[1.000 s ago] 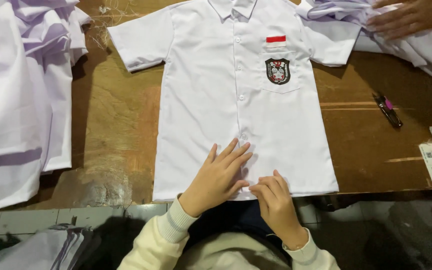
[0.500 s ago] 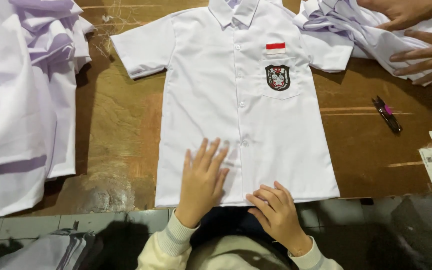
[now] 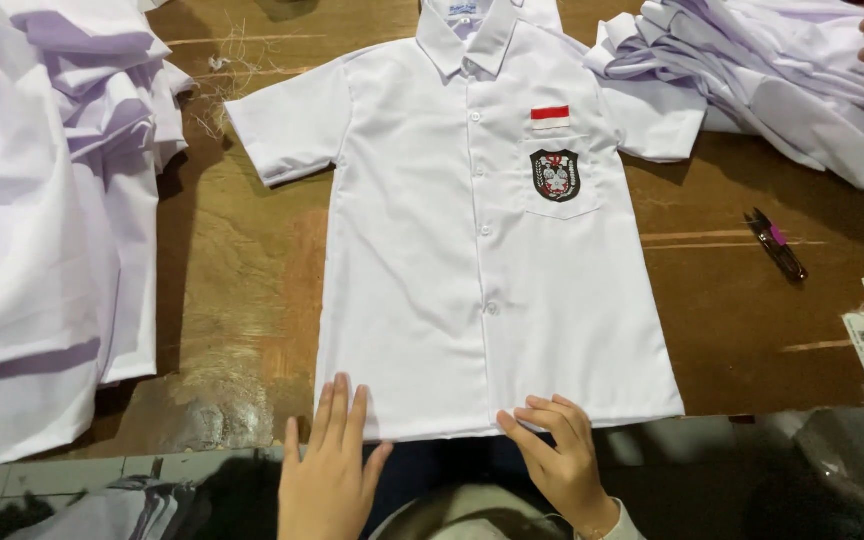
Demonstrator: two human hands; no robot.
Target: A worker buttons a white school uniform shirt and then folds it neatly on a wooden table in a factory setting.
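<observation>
While the white shirt [image 3: 492, 270] lies flat at table [image 3: 752, 330] centre, both hands have slid to its hem at 6 o'clock: left hand [image 3: 330, 470] flat, fingers spread wide, right hand [image 3: 557, 460] curled, fingertips pressing; the smoothing looks nearly done.

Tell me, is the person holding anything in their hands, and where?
Nothing is gripped. The left hand lies flat with its fingers on the bottom hem of the white shirt, and the right hand rests its fingertips on the hem near the button line.

Bare hands; cream sleeve cuff [image 3: 620, 522] at right wrist.
</observation>
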